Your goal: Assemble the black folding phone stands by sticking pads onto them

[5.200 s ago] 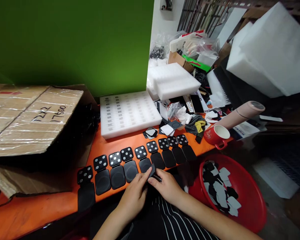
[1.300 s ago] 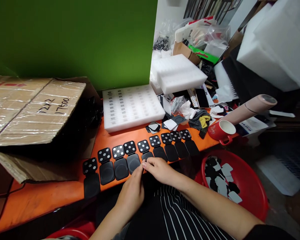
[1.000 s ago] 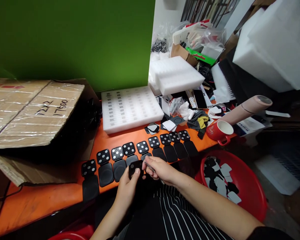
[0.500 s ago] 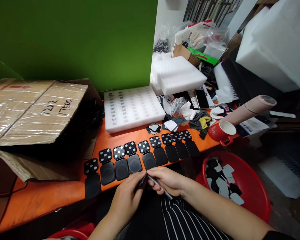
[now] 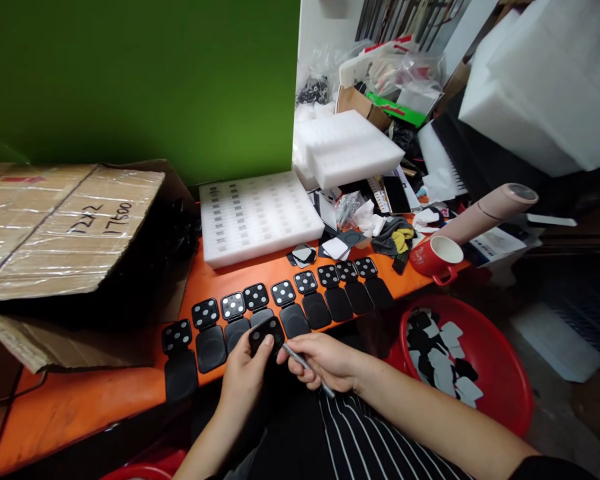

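My left hand (image 5: 243, 377) grips a black square piece (image 5: 265, 332) with rounded corners, its thumb pressed on the face, where several silver dots show. In my right hand (image 5: 327, 360) is a thin, ridged silver rod (image 5: 296, 357) that looks like a stack of small discs. One end of the rod points toward the black piece, close to its right edge. Beyond both hands runs a row of hinged black pieces, each with a dotted upper panel (image 5: 177, 335) and a plain lower panel (image 5: 211, 349). The held piece covers part of this row.
An orange table (image 5: 80, 407) carries an open cardboard box (image 5: 55, 227) at left and a white foam block (image 5: 265, 217) behind the row. A red mug (image 5: 437, 257) and pink tumbler (image 5: 490, 207) stand right. A red basin (image 5: 505, 380) below holds black and white pieces.
The black piece, earlier edge-on and mostly hidden between my hands, is now raised and turned with its dotted face showing. My left hand has moved slightly left, away from the right.
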Action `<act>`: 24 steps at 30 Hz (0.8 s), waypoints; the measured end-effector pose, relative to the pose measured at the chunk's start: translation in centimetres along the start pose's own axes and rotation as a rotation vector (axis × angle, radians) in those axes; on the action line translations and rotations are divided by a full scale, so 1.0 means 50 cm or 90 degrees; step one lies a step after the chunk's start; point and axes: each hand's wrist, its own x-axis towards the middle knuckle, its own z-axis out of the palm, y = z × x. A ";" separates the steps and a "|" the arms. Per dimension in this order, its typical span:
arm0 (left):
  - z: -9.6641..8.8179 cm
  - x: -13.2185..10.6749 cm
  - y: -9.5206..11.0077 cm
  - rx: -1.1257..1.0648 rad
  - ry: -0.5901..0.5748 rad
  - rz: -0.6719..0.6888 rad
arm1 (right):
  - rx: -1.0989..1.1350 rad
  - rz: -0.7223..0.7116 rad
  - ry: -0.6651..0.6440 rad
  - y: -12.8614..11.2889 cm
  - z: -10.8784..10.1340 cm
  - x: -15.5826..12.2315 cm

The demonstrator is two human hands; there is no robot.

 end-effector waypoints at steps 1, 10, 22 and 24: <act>0.000 -0.003 0.002 0.015 -0.001 0.017 | 0.002 0.011 0.008 -0.001 0.001 -0.001; -0.009 -0.040 -0.017 0.159 -0.150 0.248 | 0.152 0.128 -0.041 0.018 -0.031 0.007; 0.047 -0.034 -0.041 -0.012 -0.124 0.048 | 0.128 -0.046 0.112 0.098 -0.090 -0.013; 0.050 -0.019 -0.052 -0.089 -0.062 -0.038 | 0.035 -0.120 0.219 0.121 -0.134 -0.017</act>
